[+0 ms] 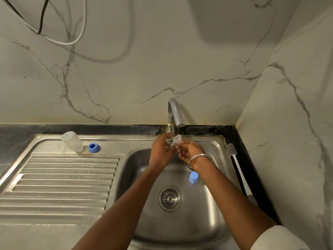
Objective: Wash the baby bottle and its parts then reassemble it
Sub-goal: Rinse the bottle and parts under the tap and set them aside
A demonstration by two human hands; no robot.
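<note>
I see the bottle [72,141] on the drainboard [63,177], blue ring [92,147] just beside it. Under the tap [175,112] the left hand [161,150] pinches the clear teat [177,139]. The right hand [189,151] touches it; I cannot tell its grip. A blue cap [193,177] lies in the sink [198,213].

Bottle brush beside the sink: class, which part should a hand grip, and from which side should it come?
Probably grip the bottle brush by its grey near-end handle, coming from above on the sink side. It lies flat along the dark counter, bristles at the far end, and the wall stands close on its right.
</note>
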